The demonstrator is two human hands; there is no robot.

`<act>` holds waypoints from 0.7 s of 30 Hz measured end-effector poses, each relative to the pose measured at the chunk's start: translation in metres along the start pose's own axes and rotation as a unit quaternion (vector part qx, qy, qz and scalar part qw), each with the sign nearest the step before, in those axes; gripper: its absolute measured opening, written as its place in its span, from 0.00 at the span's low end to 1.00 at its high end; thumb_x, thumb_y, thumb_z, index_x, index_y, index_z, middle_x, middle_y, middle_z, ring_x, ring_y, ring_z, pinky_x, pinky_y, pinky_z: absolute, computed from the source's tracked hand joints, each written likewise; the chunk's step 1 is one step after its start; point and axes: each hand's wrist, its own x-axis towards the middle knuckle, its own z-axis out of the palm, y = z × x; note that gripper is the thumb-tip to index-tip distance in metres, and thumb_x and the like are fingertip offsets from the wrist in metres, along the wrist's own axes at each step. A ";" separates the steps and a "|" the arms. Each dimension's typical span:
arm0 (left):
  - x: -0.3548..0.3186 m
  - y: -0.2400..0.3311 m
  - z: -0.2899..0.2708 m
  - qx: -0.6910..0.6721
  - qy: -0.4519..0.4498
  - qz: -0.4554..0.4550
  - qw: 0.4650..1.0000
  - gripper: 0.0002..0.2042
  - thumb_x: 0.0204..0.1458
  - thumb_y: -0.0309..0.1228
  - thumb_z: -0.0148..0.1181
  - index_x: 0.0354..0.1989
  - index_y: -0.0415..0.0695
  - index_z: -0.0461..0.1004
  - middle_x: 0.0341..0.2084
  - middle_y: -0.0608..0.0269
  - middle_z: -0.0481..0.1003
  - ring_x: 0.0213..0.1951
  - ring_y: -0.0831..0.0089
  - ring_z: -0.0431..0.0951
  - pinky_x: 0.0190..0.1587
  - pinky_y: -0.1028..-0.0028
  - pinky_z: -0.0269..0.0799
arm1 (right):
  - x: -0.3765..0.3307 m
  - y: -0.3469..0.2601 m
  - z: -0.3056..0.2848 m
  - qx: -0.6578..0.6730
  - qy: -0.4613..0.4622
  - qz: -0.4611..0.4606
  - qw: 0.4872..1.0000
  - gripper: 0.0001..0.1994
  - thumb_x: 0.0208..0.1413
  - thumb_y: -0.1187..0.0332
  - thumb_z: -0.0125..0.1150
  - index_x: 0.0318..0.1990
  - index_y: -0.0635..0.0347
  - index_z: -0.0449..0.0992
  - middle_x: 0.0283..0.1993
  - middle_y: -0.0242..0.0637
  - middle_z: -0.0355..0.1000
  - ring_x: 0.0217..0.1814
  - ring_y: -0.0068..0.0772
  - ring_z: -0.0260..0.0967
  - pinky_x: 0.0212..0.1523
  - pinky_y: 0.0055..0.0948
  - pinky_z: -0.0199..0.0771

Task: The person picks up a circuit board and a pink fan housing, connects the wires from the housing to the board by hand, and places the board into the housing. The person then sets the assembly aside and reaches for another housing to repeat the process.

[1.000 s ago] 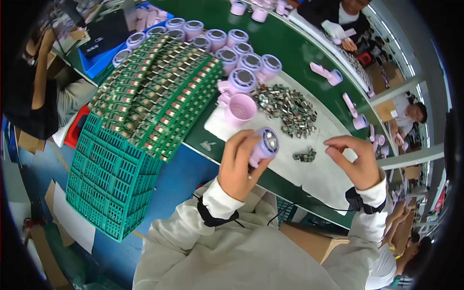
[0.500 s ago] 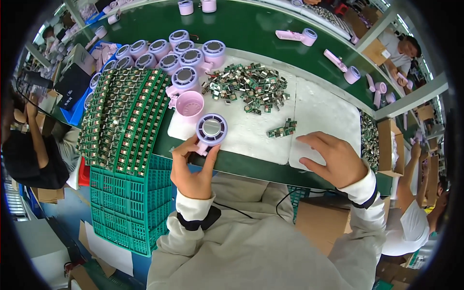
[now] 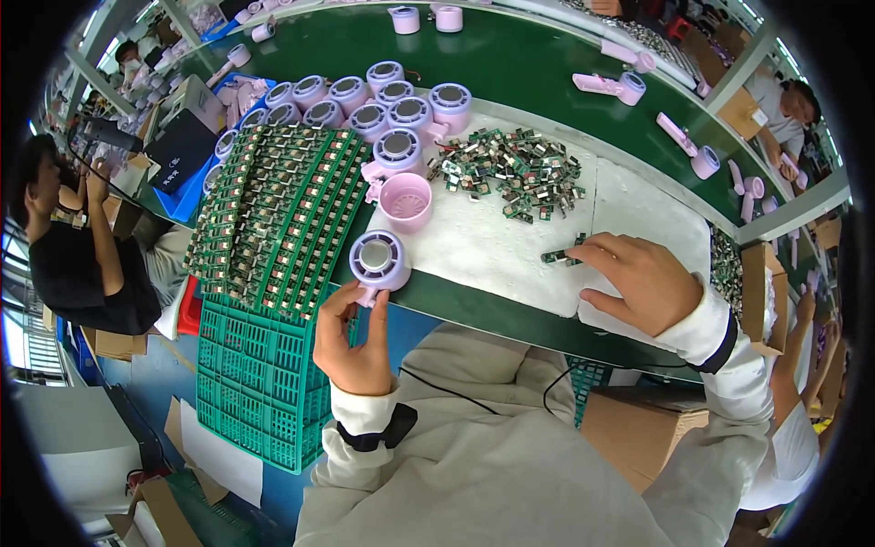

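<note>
My left hand point(image 3: 354, 354) pinches the short stem of a lilac fan head point(image 3: 379, 261), whose round grille with a silver centre faces up. It hangs at the near edge of the bench, beside the circuit board panels. Just beyond it stands an open pink cup-shaped housing point(image 3: 406, 202). My right hand point(image 3: 645, 284) hovers over the white foam mat point(image 3: 510, 264), thumb and fingers apart. Its index fingertip reaches a few small circuit boards point(image 3: 556, 256) and partly covers them; whether it touches them I cannot tell. Farther back lies a heap of similar boards point(image 3: 519, 173).
Green circuit board panels point(image 3: 273, 219) lie across teal crates point(image 3: 260, 383) at left. Several lilac fan heads point(image 3: 398, 146) crowd behind the pink housing. Fan parts point(image 3: 629, 87) sit on the green conveyor point(image 3: 510, 64). A cardboard box point(image 3: 761, 296) stands at right; co-workers sit on both sides.
The whole view has shifted. Against the pink housing, my left hand has carried the fan head leftward and nearer me. My right hand has reached in, its fingertip now over the small circuit boards.
</note>
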 end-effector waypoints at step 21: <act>0.023 0.030 0.035 0.184 0.024 0.207 0.961 0.17 0.51 0.25 0.73 0.49 0.39 0.76 0.54 0.49 0.76 0.56 0.49 0.75 0.58 0.54 0.71 | -0.015 0.013 -0.013 -0.024 0.017 0.034 0.999 0.21 0.58 0.67 0.67 0.59 0.56 0.75 0.49 0.41 0.75 0.47 0.47 0.76 0.47 0.40 0.79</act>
